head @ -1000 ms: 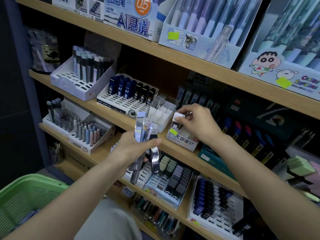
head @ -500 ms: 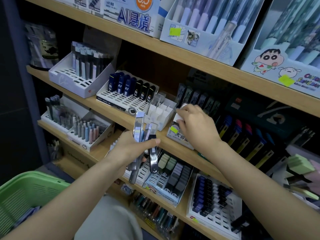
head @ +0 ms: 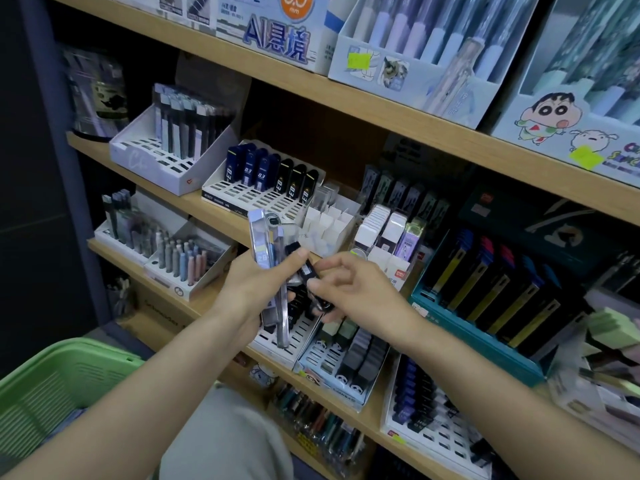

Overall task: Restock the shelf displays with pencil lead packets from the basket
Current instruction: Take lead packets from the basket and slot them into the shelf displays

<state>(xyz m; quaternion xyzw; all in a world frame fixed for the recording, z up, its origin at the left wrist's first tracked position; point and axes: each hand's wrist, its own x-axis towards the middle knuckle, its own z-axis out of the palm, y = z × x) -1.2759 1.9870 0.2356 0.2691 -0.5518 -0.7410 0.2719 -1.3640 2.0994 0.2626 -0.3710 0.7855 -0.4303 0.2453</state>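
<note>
Pencil lead packets (head: 259,237) in hand, you have the green basket (head: 69,372) nearest, low at your left, beside your knee in grey cloth (head: 221,434). Both forearms reach up from the bottom edge and meet in front of the middle shelf.

Your left hand (head: 252,289) grips the bundle upright, thumb across its front. The long clear packets stick out above the fist and hang below it. Your right hand (head: 360,296) is just beside it. Its thumb and curled fingers pinch a small black packet (head: 306,270) at the right edge of the bundle, close to your left thumb.

Under your hands, on the lower shelf, lies a white slotted tray (head: 298,337). The tips of the long packets hang in front of it. To its right is a panda-marked tray (head: 346,372) with grey and dark blocks.

Behind your hands a white divided box (head: 329,223) sits on the middle shelf. A clear box of white packets (head: 384,226) stands to its right, and a teal display of dark packets (head: 485,289) stands further right. To the left, navy and black lead cases (head: 270,168) stand at the back of their slotted tray.

Farthest up, the top shelf carries a box lettered "AI" (head: 277,39) and a cartoon-printed pen box (head: 554,133).
</note>
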